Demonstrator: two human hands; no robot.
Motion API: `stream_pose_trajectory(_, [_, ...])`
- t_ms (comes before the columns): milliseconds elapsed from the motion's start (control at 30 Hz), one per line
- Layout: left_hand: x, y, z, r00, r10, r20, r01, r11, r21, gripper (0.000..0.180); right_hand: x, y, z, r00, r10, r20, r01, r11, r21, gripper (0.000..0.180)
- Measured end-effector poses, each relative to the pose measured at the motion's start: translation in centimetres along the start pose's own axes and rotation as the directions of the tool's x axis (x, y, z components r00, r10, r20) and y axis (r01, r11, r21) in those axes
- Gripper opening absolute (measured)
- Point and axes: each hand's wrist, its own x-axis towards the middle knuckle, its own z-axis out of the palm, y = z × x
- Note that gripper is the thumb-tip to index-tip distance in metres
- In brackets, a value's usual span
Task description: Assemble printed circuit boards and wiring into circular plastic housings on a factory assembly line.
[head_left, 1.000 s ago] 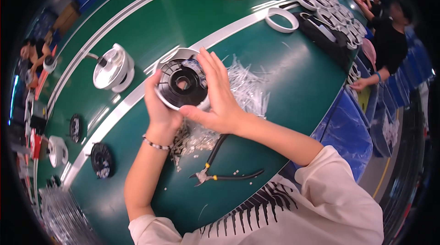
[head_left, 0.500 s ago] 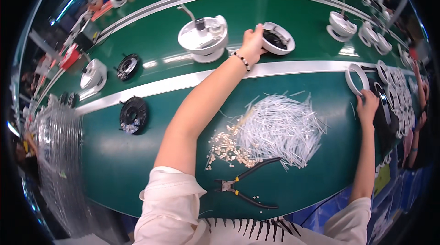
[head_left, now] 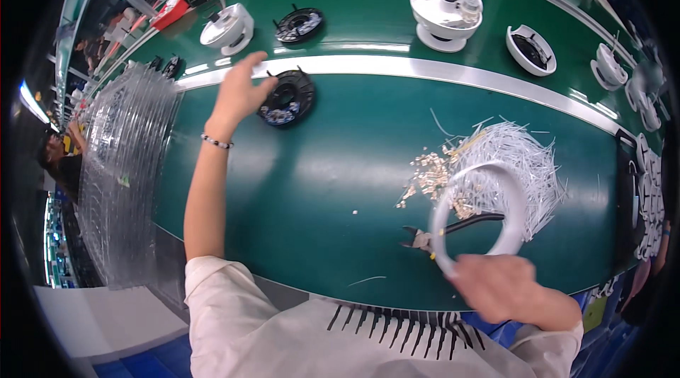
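My left hand (head_left: 243,90) hovers at the left of the bench, its fingers apart and nothing held. Right beside its fingertips lies a round black part (head_left: 300,98) with an open centre and small blue-and-white pieces on it; whether they touch I cannot tell. My right hand (head_left: 498,286), blurred by motion, grips a white plastic ring (head_left: 511,240) by its near edge. Through that ring show parts of black-handled cutting pliers (head_left: 423,239), which lie on the green mat under it. A white bowl-shaped housing with a black inside (head_left: 531,51) rests on the far green strip.
Behind the ring is a heap of thin white strips (head_left: 535,158), with small cream pieces (head_left: 427,176) beside it. A tall stack of clear trays (head_left: 127,165) stands at the left. White domed units (head_left: 443,24) and another black part (head_left: 298,25) sit along the far strip.
My left hand has let go of the white housing and moved left to the black part. My right hand has brought the white ring from the far right toward me. The view has turned left.
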Motion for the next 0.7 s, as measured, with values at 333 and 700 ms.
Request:
stream_pose_trajectory(333, [-1.3,-1.1,2.6,0.948,-0.272,0.163,0.317,0.797,-0.513,0.042,5.2,-1.8,2.4,0.822,0.207,0.531,-0.322,0.937,0.134,0.067])
stream_pose_trajectory(700, [-2.6,7.2,1.8,0.979,-0.135,0.150,0.141,-0.078,-0.987,0.031,4.7,1.3,3.5,0.667,0.743,0.051,-0.627,0.523,0.577,0.117])
